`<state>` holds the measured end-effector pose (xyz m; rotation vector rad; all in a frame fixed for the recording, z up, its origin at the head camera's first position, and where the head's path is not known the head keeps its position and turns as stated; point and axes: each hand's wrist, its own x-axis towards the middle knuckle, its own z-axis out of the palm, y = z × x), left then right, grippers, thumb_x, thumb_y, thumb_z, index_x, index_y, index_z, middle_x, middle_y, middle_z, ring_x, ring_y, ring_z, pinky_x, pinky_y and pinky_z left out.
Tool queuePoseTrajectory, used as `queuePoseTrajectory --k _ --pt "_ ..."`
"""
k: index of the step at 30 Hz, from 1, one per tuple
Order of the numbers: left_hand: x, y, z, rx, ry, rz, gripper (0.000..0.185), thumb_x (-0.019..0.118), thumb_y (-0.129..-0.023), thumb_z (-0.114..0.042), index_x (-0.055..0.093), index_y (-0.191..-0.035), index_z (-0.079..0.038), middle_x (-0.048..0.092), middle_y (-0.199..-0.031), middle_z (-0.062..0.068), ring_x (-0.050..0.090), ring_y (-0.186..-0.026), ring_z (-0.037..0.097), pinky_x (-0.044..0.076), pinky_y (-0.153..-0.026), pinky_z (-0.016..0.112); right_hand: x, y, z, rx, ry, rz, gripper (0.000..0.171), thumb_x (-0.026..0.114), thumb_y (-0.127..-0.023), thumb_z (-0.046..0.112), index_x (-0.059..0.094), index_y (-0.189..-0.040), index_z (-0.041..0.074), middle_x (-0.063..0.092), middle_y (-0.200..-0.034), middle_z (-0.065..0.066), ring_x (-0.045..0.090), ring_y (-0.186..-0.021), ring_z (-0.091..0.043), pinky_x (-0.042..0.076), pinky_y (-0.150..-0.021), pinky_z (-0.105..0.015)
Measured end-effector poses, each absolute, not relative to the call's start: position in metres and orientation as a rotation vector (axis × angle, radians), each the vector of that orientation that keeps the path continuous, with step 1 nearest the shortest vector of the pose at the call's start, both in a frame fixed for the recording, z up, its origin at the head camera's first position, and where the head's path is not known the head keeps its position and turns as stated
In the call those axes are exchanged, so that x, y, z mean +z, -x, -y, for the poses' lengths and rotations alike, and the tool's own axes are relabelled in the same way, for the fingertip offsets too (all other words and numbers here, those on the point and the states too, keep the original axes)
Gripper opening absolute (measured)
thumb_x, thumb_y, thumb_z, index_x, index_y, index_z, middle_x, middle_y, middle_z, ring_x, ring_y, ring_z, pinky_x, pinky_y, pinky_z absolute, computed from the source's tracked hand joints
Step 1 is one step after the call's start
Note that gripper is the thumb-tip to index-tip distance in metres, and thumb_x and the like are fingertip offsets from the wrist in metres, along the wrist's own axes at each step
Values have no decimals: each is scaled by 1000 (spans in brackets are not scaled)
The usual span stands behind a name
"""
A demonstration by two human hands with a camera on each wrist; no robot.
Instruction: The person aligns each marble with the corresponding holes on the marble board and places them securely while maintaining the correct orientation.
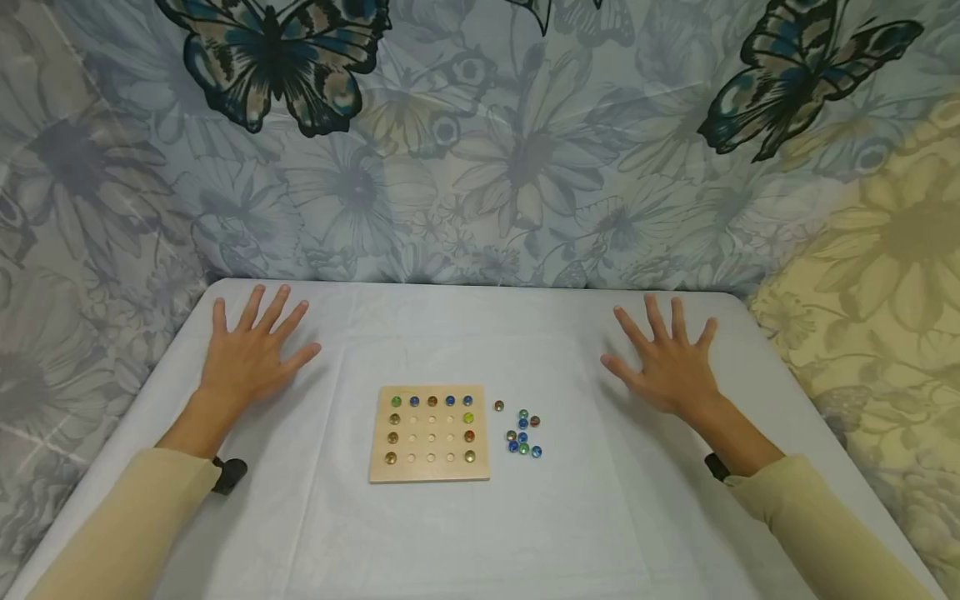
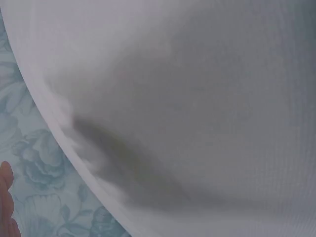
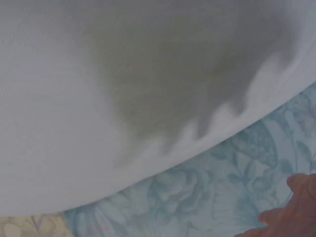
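worktop with wooden peg board, loose marbles and two flat hands

floral butterfly cloth [image 1: 525,150]: hangs behind the board, past the worktop's far edge. worktop [image 1: 480,533]: white-covered, carries the board near its middle. left hand [image 1: 251,354]: well left of the board and a little beyond it, fingers straight and spread, palm down on the cover, holding nothing. right hand [image 1: 667,367]: well right of the board, likewise flat and spread, holding nothing. wooden board [image 1: 429,433]: square, dimpled; marbles sit along its far row and down its left and right columns, inner dimples bare. loose marbles [image 1: 522,433]: small cluster just right of the board, one apart nearer its far corner.
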<state>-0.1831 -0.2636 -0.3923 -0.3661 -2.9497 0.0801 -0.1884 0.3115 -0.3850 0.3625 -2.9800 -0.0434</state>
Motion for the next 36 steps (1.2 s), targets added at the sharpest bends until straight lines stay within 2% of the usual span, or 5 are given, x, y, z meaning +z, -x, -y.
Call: queuePoseTrajectory --k 8,21,28,36 --pt "-387 177 250 70 454 2864 76 51 -96 -58 33 -157 -16 18 -165 11 14 -150 37 1 -114 70 -382 178 -290 4 -560 2900 81 49 -94 66 26 -159 25 12 -165 -19 8 -149 -46 -1 -105 -81" --pt "-381 160 223 -37 581 2740 79 61 -89 -57 43 -152 -14 36 -157 16 31 -144 37 22 -111 67 -379 163 -262 73 -739 2858 79 54 -92 62 29 -158 25 21 -163 -16 23 -146 -42 13 -107 -76" --pt "-384 149 214 -91 676 2724 81 66 -85 -57 46 -150 -13 41 -154 16 40 -139 37 28 -111 63 -379 155 -254 200 -819 2911 76 55 -95 59 29 -158 27 25 -162 -14 31 -143 -38 20 -110 -69" --pt "-389 135 208 -152 811 2791 82 62 -87 -64 45 -151 -16 42 -154 14 40 -140 35 28 -112 61 -381 147 -249 365 -991 2871 75 62 -92 58 38 -155 23 42 -155 -7 42 -138 -29 30 -110 -58"
